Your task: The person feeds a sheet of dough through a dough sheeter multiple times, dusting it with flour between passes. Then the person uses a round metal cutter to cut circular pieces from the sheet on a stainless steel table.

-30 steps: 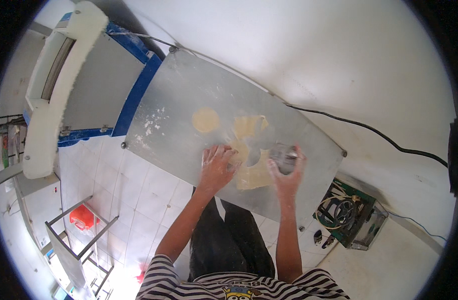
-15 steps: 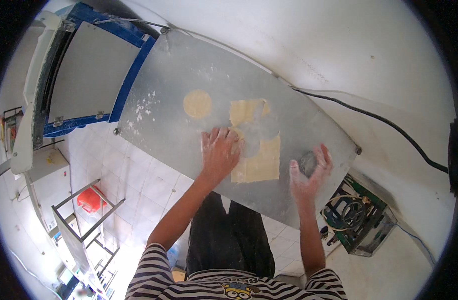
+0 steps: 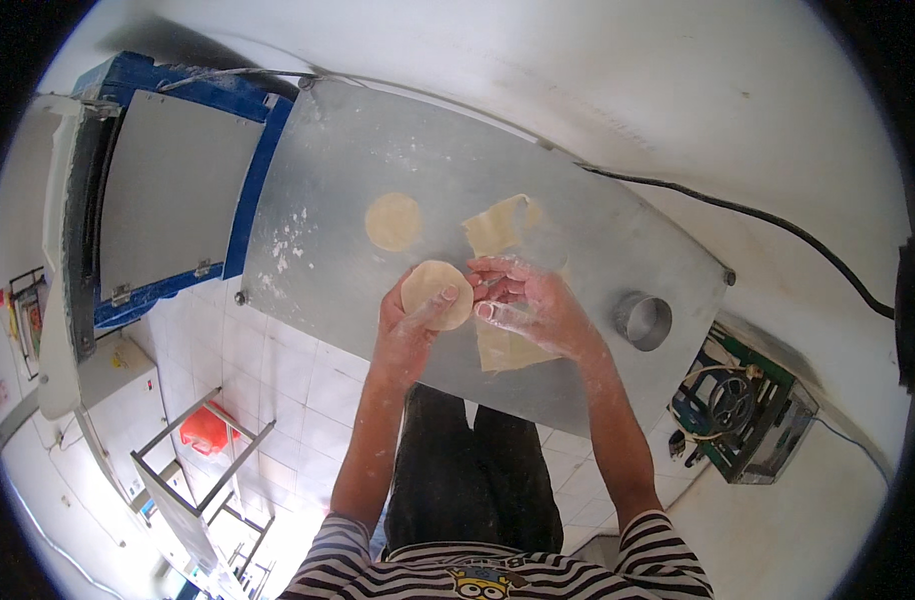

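Dough round (image 3: 436, 293), cut out and pale yellow, is held up over the near part of the metal table (image 3: 598, 240), resting on the left hand (image 3: 410, 325), whose fingers are curled under it and closed on its edge. The right hand (image 3: 528, 305) is brought against the round's right edge, thumb and fingertips pinched together there; whether the round itself or a scrap beside it is pinched can't be told. Both hands are dusted w/ flour.

Progress, as judged from the layout: one finished disc (image 3: 393, 221) is already laid flat on the table, apart from the rest, toward the far-left. The 2nd round is cut and lifted but not yet set down. The rolled sheet (image 3: 503, 300) lies just right of centre, w/ a notch at its top edge and more bare area below, so further rounds could prob. be cut from it. The ring cutter (image 3: 644, 320) stands idle on the table, well right of the hands, untouched. So: early stage, approx. two rounds out, most of the sheet left.

Hard to make out: the middle of the sheet is covered by the right hand and wrist, so its cut-outs can't be counted. The blue-framed machine (image 3: 178, 190) at left is bent by the lens and its far side is cut off. A black cable (image 3: 778, 225) runs along the wall; its ends aren't seen. Flour specks (image 3: 288, 240) are scattered on the table's left part.
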A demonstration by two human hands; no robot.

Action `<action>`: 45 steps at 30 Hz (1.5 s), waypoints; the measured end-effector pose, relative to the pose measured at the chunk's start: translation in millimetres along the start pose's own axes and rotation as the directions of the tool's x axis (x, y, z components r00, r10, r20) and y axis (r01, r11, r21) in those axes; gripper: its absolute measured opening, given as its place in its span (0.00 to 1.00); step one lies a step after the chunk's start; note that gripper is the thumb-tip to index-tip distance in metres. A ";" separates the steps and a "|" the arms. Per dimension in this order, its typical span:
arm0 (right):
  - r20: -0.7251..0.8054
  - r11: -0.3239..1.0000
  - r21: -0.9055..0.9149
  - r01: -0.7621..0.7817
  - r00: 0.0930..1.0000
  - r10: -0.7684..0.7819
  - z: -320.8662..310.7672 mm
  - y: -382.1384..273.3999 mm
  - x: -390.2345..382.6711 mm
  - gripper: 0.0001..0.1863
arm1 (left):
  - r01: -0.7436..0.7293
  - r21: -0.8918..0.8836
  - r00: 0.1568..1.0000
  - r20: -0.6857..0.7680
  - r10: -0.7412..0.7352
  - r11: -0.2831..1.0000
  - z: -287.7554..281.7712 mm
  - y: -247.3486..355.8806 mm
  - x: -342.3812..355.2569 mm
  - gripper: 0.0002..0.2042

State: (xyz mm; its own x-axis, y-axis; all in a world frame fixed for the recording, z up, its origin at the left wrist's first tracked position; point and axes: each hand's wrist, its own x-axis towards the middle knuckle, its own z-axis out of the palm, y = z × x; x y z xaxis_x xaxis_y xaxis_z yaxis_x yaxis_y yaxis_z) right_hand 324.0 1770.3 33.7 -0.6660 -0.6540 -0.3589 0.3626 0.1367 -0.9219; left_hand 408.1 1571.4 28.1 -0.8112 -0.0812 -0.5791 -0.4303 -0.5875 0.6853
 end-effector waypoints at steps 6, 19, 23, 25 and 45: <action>-0.249 0.996 0.084 -0.016 0.968 0.036 45.0 22.3 35.3 0.18 | -0.144 0.422 0.979 -0.069 0.190 0.895 -28.6 12.7 17.1 0.16; -0.600 0.923 -0.375 -0.081 0.780 -0.176 83.9 31.9 135.9 0.10 | -0.220 0.826 0.878 -0.065 0.474 0.519 -88.8 56.3 95.6 0.08; -0.634 0.933 -0.340 -0.115 0.761 -0.138 87.2 29.5 135.4 0.09 | -0.237 0.862 0.864 -0.024 0.504 0.447 -89.0 58.9 95.4 0.07; -0.650 0.934 -0.336 -0.121 0.747 -0.137 87.7 28.8 135.2 0.09 | -0.245 0.848 0.874 -0.017 0.486 0.470 -89.3 59.3 95.6 0.07; -0.665 0.863 -0.499 -0.079 0.674 -0.322 78.3 27.9 110.5 0.11 | -0.250 0.944 0.752 0.048 0.657 0.218 -84.1 36.4 88.1 0.17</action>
State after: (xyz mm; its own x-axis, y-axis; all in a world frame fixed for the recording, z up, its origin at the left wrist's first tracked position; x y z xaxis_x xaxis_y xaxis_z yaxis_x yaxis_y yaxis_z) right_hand 311.5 1643.5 -20.3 -0.9991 0.0104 -0.0419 0.0409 0.5408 -0.8402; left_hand 354.3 1475.1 -35.1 -0.9120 -0.4086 0.0355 -0.2645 0.6522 0.7104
